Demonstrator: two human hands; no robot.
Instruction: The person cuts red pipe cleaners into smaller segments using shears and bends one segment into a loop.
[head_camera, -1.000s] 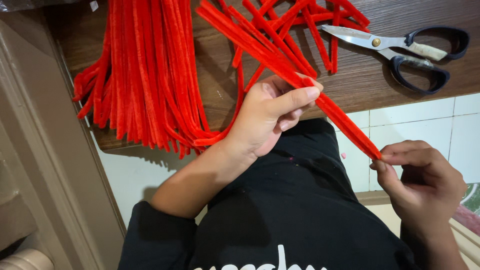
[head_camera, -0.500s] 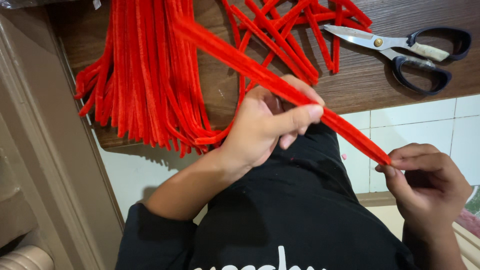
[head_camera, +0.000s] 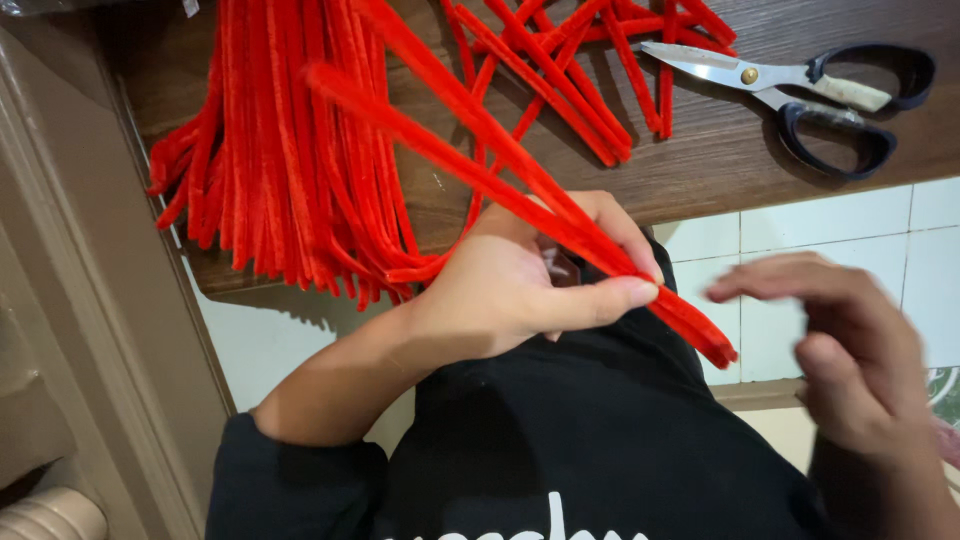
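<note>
Left hand (head_camera: 520, 290) pinching a small bundle of red fuzzy stems (head_camera: 520, 190) between thumb and fingers, grip clenched around them near the lower end. Stems running long, thin and straight, nap soft and fibrous, slanting from upper left over the surface down to blunt cut ends jutting just past the thumb, over the black sweater (head_camera: 560, 450).

Right hand (head_camera: 850, 350) hovering just right of those ends, fingers spread and blurred, grip released, touching nothing.

Lying on the dark wooden surface (head_camera: 720, 160), grain showing: a thick hank of the same red stems (head_camera: 270, 170), ends drooping over the near edge; a scatter of shorter cut pieces (head_camera: 590, 70) crossing one another; scissors (head_camera: 800, 85) with steel blades and black loop handles, resting closed near the right.

Surface edge running just behind the left hand. White tiled floor (head_camera: 880, 225) showing below the edge at right; tan wall or frame (head_camera: 90, 330) crowding the left side.
</note>
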